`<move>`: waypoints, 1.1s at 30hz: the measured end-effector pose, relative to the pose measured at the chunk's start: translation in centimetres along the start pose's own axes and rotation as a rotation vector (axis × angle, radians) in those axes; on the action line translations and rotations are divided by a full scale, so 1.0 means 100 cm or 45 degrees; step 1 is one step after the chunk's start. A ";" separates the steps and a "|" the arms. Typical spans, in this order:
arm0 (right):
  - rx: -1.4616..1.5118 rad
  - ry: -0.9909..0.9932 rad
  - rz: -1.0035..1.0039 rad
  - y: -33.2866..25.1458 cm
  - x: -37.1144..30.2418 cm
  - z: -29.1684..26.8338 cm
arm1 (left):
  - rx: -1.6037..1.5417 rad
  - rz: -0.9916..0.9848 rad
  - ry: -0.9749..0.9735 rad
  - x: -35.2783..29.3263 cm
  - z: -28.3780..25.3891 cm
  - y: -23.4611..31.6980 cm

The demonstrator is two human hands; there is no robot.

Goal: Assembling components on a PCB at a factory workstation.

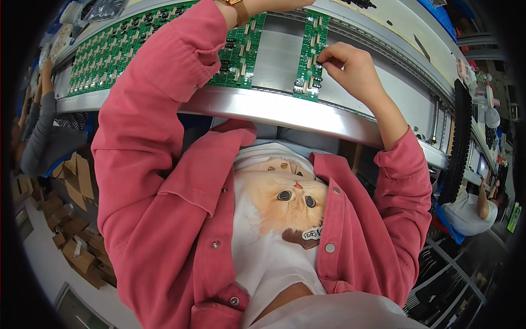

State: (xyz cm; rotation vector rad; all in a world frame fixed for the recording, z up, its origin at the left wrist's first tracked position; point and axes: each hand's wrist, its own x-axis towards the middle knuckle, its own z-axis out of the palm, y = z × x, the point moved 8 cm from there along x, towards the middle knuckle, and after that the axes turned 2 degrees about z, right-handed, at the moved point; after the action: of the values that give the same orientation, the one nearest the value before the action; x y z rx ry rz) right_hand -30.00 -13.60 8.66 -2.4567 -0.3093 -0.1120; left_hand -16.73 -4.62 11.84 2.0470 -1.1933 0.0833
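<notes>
A narrow green circuit board (308,52) stands across the metal rails, set with pale upright parts and small black ones. At its right edge is my right hand (350,64), thumb and forefinger closed in a pinch close to the board. Whatever sits between those fingertips is too small to make out. My left hand (279,4) reaches over the far end of the same board, with a watch (237,8) on its wrist. The upper picture edge cuts off its fingers. Left of a gap lies a wider group of populated green boards (239,60), partly behind my left sleeve.
A bright metal rail (274,112) runs along the near edge of the line. More green boards (109,60) fill the track to the left. A black ridged strip (459,142) stands at the right. Cardboard boxes (82,257) lie on the left floor; other people sit at both sides.
</notes>
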 end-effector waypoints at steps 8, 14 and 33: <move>-0.040 -0.081 0.002 -0.002 0.005 -0.002 | 0.139 -0.035 -0.332 -0.010 0.028 -0.027; -0.283 0.129 0.007 0.008 0.034 -0.027 | -0.021 -0.125 -0.295 -0.051 0.001 0.042; -0.689 0.239 0.584 0.112 0.114 -0.051 | 0.228 -0.068 -0.316 -0.078 0.029 0.061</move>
State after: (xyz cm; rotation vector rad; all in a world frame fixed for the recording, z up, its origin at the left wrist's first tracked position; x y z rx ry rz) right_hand -16.22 -23.03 7.70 -2.9480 0.4230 -0.2524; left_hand -26.73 -2.52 10.12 2.2958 -1.3201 -0.0961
